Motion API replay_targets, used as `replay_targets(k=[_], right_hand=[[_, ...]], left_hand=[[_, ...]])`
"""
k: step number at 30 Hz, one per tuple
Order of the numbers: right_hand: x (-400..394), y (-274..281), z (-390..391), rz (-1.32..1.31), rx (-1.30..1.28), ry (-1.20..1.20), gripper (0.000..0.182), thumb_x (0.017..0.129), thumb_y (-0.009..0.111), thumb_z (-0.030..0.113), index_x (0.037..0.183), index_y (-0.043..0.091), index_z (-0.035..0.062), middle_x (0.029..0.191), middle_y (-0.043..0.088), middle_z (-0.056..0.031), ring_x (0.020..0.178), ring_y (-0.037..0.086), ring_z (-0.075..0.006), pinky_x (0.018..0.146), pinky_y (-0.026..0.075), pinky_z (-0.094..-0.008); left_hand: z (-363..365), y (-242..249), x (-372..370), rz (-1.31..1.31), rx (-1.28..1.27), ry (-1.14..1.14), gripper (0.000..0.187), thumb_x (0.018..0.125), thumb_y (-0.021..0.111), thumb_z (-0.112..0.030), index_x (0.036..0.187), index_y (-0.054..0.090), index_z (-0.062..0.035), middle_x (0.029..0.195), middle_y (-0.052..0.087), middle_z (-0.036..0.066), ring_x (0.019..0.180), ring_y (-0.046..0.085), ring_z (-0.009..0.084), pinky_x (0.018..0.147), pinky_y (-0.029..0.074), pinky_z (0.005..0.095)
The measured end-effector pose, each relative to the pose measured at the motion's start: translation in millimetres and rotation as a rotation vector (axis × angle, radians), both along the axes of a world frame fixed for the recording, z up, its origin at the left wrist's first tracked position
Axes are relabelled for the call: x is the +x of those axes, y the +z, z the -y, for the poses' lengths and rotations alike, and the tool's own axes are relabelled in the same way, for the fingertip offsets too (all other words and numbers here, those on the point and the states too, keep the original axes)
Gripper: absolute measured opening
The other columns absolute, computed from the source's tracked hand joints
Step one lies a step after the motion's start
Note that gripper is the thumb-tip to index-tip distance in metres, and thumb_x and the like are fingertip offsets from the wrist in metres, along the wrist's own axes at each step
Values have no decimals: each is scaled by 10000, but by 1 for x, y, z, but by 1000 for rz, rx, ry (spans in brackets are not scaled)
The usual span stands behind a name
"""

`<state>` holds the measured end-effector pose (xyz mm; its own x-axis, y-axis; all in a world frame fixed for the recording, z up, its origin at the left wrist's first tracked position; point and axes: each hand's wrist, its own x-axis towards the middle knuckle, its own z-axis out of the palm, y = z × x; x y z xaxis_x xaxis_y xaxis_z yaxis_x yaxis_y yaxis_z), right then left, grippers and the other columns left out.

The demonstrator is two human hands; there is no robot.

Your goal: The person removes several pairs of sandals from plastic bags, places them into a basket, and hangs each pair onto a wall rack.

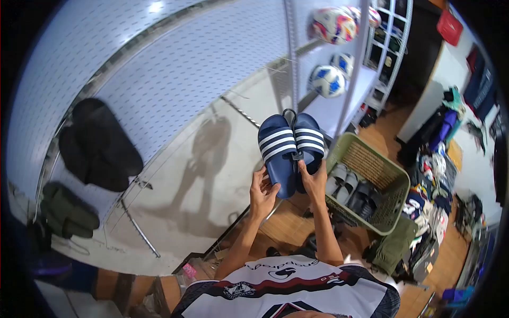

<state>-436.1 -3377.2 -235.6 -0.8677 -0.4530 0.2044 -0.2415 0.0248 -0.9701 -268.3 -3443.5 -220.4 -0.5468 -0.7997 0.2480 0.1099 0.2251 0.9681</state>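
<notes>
A pair of navy slide sandals point(279, 168) with white-striped straps is held up in front of me, soles down along the wall side. My left hand point(262, 192) grips the heel end of the left slide, thumb on the footbed. My right hand point(314, 183) holds the right slide near its heel, its thumb by a small dark tag between the two. A black loop hanger point(289, 114) sticks out above the straps. Just beyond the pair, a metal display hook point(239, 110) juts from the white wall panel.
Right of my hands stands a green plastic basket point(395, 214) holding grey and black slides point(344, 183). Black slides point(98, 146) and olive slides point(69, 209) hang at left. Another bare hook point(140, 228) projects below. Footballs point(328, 80) sit on shelves; folded clothes point(424, 212) are piled at right.
</notes>
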Motion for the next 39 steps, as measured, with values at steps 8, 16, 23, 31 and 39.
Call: replay_targets(k=[8,16,23,31,39], right_hand=[[31,111,70,-132,-454,282,758,841,828,329,1361,430,-53,1194,634,-225,1109,607,-282,984,458,-368],[29,238,132,-314,-627,278,798,784,851,429,1278,511,-98,1176,596,-261,1092,612,-344,962,475,-408],[26,285,177,-296,-440,326,961,729,853,532,1325,485,-126,1235,547,-305,1167,569,-411,1013,452,-439],[21,261,252,-295,-389,422,1000,706,873,513,1329,465,-154,1261,591,-328,1188,600,-404,1013,473,-426],[32,262,291,-332,-356,428,1057,722,856,543,1380,397,-144,1232,609,-342,1165,618,-436,991,495,-436]], left_hand=[[29,99,51,-124,-369,242,680,884,750,-57,1456,394,35,1367,537,167,1117,621,232,859,557,321],[74,210,51,-222,-608,333,738,876,766,-86,1488,361,-6,1428,511,150,1109,608,218,846,534,302],[112,248,52,-196,-639,401,699,867,756,-64,1461,394,5,1429,505,209,1087,640,264,823,579,325],[170,228,62,-78,-676,479,754,867,801,-202,1461,379,-6,1387,514,223,1140,616,299,864,585,381],[206,218,66,-21,-644,582,847,818,813,-105,1526,351,-56,1350,475,215,1158,608,329,811,613,368]])
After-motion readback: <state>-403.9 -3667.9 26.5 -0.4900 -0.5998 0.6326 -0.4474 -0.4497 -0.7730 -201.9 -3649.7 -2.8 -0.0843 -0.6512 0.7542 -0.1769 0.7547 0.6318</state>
